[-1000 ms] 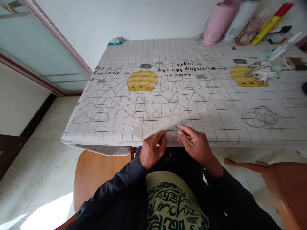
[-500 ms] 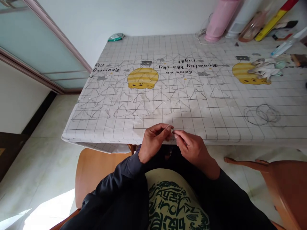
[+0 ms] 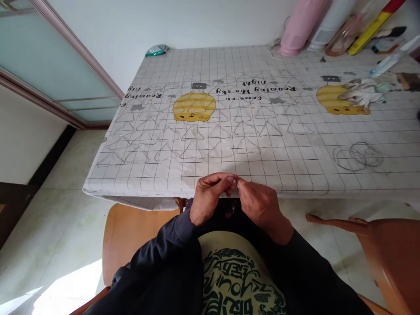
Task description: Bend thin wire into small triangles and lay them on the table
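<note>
Over the near table edge, my left hand pinches a thin piece of wire between thumb and forefinger. My right hand is closed at the same wire, its fingertips touching those of my left hand. Most of the wire is hidden by the fingers. Beyond my hands, rows of thin wire triangles lie flat on the checked tablecloth. To the right rests a loose coil of wire.
At the back right stand a pink cylinder, a white cylinder and a yellow-and-red tool. Crumpled gloves lie nearby. A green packet sits at the back left corner. Wooden chairs flank me.
My right hand has moved slightly left and turned, so its fingertips now meet those of my left hand. My left hand has barely shifted.
</note>
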A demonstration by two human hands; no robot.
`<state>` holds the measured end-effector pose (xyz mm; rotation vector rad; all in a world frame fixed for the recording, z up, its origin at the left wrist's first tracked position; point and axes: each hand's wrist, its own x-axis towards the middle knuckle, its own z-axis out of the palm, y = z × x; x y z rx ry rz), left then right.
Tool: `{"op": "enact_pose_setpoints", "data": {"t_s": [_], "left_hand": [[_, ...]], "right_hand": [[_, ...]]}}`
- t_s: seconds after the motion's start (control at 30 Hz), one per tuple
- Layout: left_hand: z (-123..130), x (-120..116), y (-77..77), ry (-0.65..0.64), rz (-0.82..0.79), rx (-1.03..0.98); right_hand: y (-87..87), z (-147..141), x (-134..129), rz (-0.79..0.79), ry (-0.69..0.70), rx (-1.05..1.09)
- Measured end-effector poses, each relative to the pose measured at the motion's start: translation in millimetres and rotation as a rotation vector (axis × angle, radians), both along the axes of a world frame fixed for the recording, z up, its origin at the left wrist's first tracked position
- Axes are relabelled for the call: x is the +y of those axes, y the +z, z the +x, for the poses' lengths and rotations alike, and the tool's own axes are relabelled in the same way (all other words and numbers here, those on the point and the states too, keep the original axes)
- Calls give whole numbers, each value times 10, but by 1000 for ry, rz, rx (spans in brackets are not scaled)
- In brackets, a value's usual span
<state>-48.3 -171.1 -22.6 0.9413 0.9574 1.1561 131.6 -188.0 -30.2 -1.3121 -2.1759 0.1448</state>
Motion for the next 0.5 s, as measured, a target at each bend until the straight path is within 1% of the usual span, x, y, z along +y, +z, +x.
{"op": "enact_pose_setpoints", "data": {"t_s": [0.1, 0.17, 0.23, 0.3, 0.4, 0.5], "left_hand": [[37, -39, -10, 32, -61, -41], [47, -52, -24, 27, -103, -73], [44, -61, -44, 23, -100, -55], [33, -78, -68, 56, -29, 41], [16, -124, -116, 142, 170, 275], [3, -167, -181, 178, 331, 449]], "right_hand": [[-21, 4, -6, 45, -16, -26], [-33, 9, -8, 41, 0, -19], [-47, 15, -5, 15, -8, 13], [-57, 22, 0, -7, -50, 67], [-65, 28, 7, -13, -106, 161], [-68, 31, 8, 1, -124, 237]]}}
